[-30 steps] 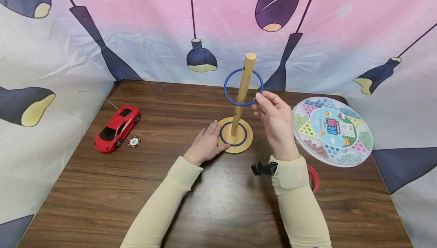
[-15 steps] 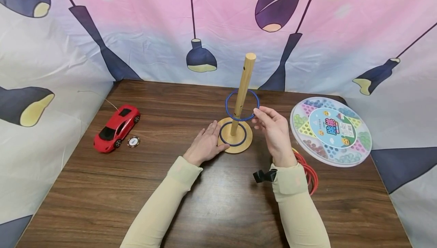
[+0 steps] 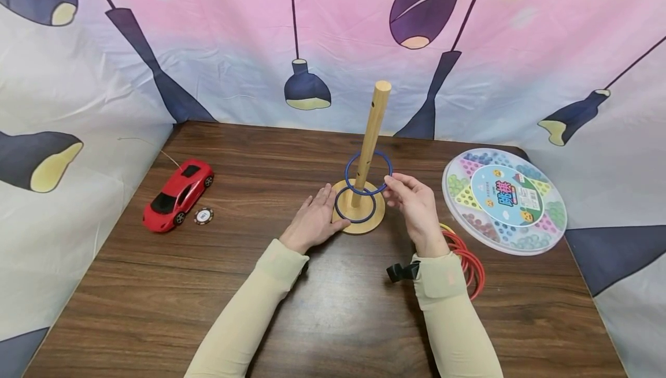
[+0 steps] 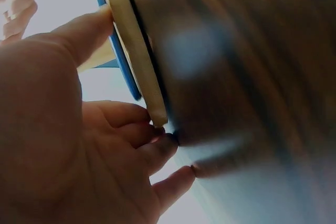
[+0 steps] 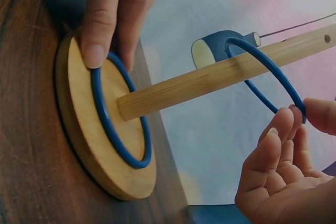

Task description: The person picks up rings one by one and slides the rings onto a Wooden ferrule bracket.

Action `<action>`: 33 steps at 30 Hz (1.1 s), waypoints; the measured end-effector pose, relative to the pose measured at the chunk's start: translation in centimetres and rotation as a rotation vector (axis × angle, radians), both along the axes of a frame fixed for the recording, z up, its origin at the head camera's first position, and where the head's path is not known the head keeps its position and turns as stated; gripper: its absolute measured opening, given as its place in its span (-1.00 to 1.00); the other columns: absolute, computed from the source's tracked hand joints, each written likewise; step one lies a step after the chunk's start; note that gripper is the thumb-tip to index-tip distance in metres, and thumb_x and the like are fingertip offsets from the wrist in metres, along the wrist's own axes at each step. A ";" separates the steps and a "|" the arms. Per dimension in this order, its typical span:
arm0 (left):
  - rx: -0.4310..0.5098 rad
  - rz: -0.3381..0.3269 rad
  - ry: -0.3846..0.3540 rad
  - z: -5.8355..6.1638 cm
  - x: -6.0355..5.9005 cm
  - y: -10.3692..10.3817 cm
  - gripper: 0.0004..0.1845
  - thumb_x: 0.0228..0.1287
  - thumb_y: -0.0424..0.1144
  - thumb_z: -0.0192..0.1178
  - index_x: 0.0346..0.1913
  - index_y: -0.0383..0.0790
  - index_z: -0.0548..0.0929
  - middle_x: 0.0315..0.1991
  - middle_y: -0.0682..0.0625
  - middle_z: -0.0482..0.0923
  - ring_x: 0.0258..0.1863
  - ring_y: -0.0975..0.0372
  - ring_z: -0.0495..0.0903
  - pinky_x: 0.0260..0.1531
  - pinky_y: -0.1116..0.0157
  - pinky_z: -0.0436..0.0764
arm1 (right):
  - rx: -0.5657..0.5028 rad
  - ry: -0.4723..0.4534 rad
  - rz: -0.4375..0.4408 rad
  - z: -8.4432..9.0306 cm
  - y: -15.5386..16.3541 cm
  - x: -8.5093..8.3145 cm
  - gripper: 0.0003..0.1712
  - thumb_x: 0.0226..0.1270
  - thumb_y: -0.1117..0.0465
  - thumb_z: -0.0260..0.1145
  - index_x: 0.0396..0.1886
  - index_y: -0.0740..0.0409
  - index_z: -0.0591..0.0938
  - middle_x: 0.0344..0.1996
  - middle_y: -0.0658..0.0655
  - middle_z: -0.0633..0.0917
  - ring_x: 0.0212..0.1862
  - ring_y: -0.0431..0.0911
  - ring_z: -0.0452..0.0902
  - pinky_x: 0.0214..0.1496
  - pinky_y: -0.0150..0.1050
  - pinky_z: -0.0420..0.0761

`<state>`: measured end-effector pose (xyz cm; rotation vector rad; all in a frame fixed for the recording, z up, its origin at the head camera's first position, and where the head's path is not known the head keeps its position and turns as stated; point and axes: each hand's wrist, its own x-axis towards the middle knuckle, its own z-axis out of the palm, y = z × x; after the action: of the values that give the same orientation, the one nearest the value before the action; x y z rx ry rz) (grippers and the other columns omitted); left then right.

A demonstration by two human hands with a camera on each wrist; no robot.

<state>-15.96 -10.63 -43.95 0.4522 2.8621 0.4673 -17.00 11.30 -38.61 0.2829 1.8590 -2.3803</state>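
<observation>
A wooden post (image 3: 372,129) stands upright on a round wooden base (image 3: 380,216). One blue ring (image 5: 110,129) lies flat on that base around the post. My right hand (image 3: 418,207) pinches a second blue ring (image 5: 283,80) between thumb and fingers; this ring encircles the post partway down, above the base. With fingers spread, my left hand (image 3: 312,222) rests at the left side of the base. In the left wrist view its thumb (image 4: 86,32) presses on the base's top by the lower ring, and its other fingertips touch the tabletop and the base's edge.
Red and yellow rings (image 3: 470,268) lie beside my right wrist, partly hidden by the sleeve. A round Chinese checkers box (image 3: 507,196) is at the right. On the left are a red toy car (image 3: 177,196) and a poker chip (image 3: 204,216). A printed cloth hangs behind the table.
My right hand has lowered the pinched blue ring along the post, from near its top toward the base. The left hand has stayed in place. More of the red and yellow rings shows now.
</observation>
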 end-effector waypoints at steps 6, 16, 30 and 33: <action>0.004 0.004 0.002 0.0 0.0 0.1 -0.06 0.37 0.23 0.04 0.50 -0.42 0.01 0.52 -0.25 -0.12 0.51 0.05 -0.08 0.43 0.01 0.01 | 0.038 -0.033 0.028 -0.9 0.0 0.0 -0.74 0.31 0.21 0.37 -0.09 0.23 0.58 -0.51 -0.02 0.67 -0.42 -0.17 0.59 -0.38 -0.37 0.54; 0.001 0.005 0.000 -0.1 0.0 0.2 -0.06 0.37 0.23 0.04 0.50 -0.41 0.01 0.52 -0.24 -0.12 0.51 0.06 -0.07 0.43 0.01 0.02 | 0.196 -0.098 0.092 -2.4 0.1 -0.2 -0.70 0.33 0.23 0.33 -0.03 0.32 0.60 -0.50 0.02 0.71 -0.43 -0.18 0.64 -0.38 -0.34 0.56; -0.012 0.012 0.004 0.0 0.0 0.1 -0.04 0.36 0.24 0.05 0.50 -0.42 0.02 0.52 -0.24 -0.10 0.51 0.05 -0.05 0.43 0.01 0.03 | 0.377 -0.131 0.139 -4.0 0.1 -0.4 -0.67 0.30 0.21 0.35 -0.04 0.34 0.63 -0.51 0.03 0.68 -0.48 -0.21 0.59 -0.38 -0.34 0.51; -0.009 0.015 -0.003 0.0 0.0 0.2 -0.04 0.36 0.24 0.05 0.50 -0.42 0.01 0.53 -0.24 -0.10 0.51 0.06 -0.06 0.43 0.02 0.02 | 0.392 -0.135 0.140 -4.1 0.1 -0.5 -0.68 0.30 0.21 0.34 -0.04 0.32 0.64 -0.51 0.03 0.68 -0.48 -0.21 0.59 -0.39 -0.35 0.50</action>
<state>-16.01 -10.46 -43.92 0.4284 2.8653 0.4566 -17.48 11.38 -42.70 0.3238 2.1864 -1.8470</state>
